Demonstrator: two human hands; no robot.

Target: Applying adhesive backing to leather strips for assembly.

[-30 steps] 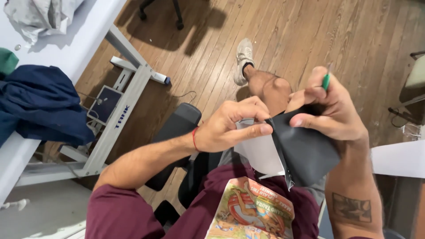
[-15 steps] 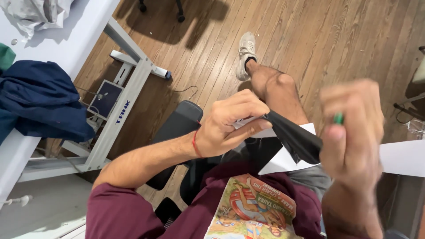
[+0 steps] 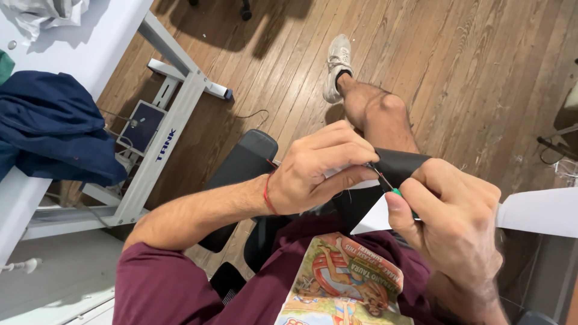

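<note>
My left hand (image 3: 319, 168), with a red thread around its wrist, pinches the edge of a black piece of fabric (image 3: 402, 162) between thumb and fingers. My right hand (image 3: 457, 222) grips a small tool with a green handle (image 3: 397, 192). Its thin metal tip (image 3: 376, 173) touches the fabric right beside my left fingertips. Both hands are held over my lap, above my maroon shirt (image 3: 180, 289). Most of the fabric is hidden behind the two hands.
A white table (image 3: 90, 48) at the left bears a navy garment (image 3: 54, 126) and a crumpled white cloth (image 3: 42, 15). Its white metal frame (image 3: 162, 150) stands on the wooden floor. A black chair (image 3: 241, 168) is under me. My bare leg and white shoe (image 3: 337, 60) stretch out ahead. A white surface (image 3: 536, 210) lies at the right.
My right hand swung out to the right with the tool, then came back in. The tool's tip now meets the fabric at my left fingertips. The fabric sits lower than before.
</note>
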